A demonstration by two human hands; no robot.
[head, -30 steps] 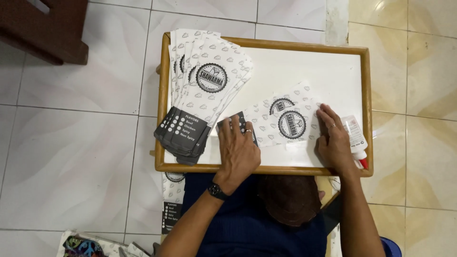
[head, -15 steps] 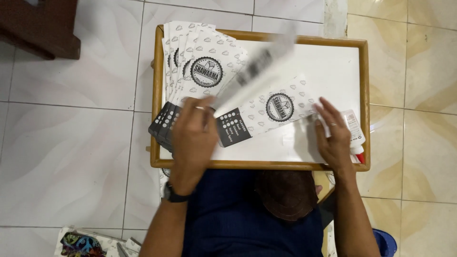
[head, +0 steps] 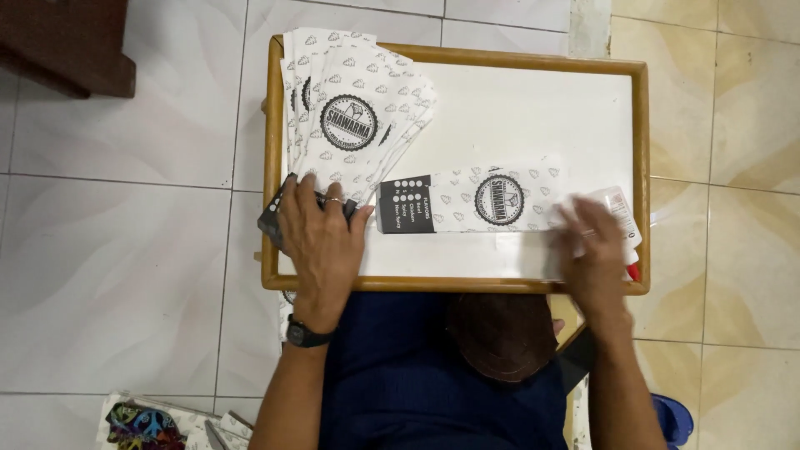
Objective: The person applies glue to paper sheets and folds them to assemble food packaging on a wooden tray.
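A single printed paper sleeve [head: 475, 200] lay flat across the middle of the white tray [head: 533, 108], its black end pointing at the left hand [head: 321, 237]. That hand rested palm down, fingers spread and gripping nothing, on the lower end of a fanned stack of sleeves [head: 354, 117] in the tray's left part. The right hand [head: 593, 250], blurred, pressed flat on the tray beside the lone sleeve's right end, over a small glue bottle [head: 623, 218]; whether it grasped anything could not be told. Pale floor tiles [head: 125, 250] surrounded the wooden-rimmed tray.
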